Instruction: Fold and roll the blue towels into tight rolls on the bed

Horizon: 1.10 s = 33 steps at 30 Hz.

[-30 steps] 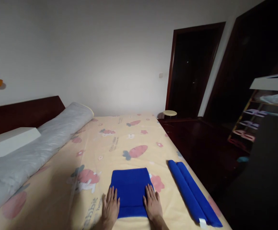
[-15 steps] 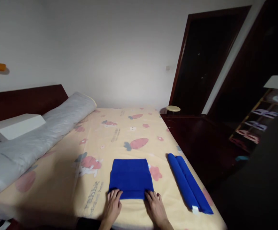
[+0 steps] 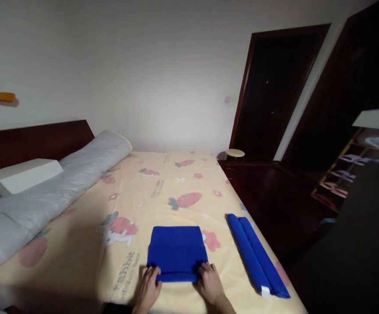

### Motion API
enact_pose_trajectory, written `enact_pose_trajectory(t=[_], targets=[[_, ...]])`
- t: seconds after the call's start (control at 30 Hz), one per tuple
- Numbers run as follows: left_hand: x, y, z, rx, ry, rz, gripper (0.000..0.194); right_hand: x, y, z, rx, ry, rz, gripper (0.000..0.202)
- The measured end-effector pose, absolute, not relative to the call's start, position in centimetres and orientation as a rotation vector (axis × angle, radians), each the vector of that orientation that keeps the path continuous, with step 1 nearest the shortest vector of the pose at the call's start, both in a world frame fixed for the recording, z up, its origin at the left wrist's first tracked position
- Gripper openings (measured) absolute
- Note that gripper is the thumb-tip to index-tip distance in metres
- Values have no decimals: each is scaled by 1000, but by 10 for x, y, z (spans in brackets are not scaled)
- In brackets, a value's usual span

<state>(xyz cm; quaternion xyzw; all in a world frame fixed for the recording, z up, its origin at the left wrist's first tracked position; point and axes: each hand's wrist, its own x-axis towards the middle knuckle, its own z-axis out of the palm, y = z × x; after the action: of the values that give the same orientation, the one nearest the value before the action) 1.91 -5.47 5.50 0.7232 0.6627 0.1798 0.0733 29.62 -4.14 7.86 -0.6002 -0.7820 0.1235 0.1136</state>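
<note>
Left hand | right hand | both curled (fingers bent), seemingly pinching blue cloth's near corners

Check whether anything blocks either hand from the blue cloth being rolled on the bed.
Nothing visible does: the left hand and right hand already touch the near corners of the blue cloth. The rolled blue cloths lie off to the right.

Home bedroom: bed w/ carrot-&-rabbit print sheet, dark wood headboard, rolled grey bedding, plus slippers on a rack at R, nr dark door.
</note>
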Motion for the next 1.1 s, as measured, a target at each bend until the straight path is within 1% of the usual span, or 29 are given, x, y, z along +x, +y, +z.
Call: enact_pose_trajectory(t=[0.07, 0.17, 0.2, 0.27, 0.37, 0.47, 0.57, 0.63, 0.7, 0.8, 0.9, 1.0, 1.1], targets=[[18, -55, 58, 2167, 2008, 576, 32, 296, -41, 79, -1775, -2268, 379, 34], [14, -48, 55, 2151, 2070, 641, 34, 300, -38, 77, -1759, -2239, 394, 50], [12, -46, 53, 2130, 2096, 646, 35, 301, -38, 76, -1748, -2229, 384, 52], [11, -40, 47, 2078, 2145, 619, 37, 305, -36, 72, -1728, -2201, 324, 49], [15, -34, 40, 1977, 2262, 529, 40, 308, -35, 60, -1710, -2119, 146, 41], [25, -32, 33, 1924, 2372, 460, 51, 307, -34, 42, -1659, -2062, -42, 42], [41, -30, 27, 2091, 2208, 474, 62, 298, -33, 21, -1552, -2045, -166, 50], [53, -28, 23, 2215, 2023, 500, 63, 287, -32, 9, -1456, -2063, -193, 49], [62, -26, 20, 2270, 1914, 551, 56, 275, -29, -1, -1393, -2091, -183, 45], [61, -22, 15, 2319, 1841, 689, 44, 268, -27, -9, -1391, -2108, -143, 47], [48, -21, 9, 2402, 1757, 762, 42, 271, -26, -6, -1371, -2158, -53, 48], [42, -20, 4, 2404, 1807, 704, 42, 267, -27, 5, -1422, -2146, 47, 45], [58, -17, 2, 2351, 1926, 610, 44, 245, -25, 20, -1441, -2126, 162, 43]])
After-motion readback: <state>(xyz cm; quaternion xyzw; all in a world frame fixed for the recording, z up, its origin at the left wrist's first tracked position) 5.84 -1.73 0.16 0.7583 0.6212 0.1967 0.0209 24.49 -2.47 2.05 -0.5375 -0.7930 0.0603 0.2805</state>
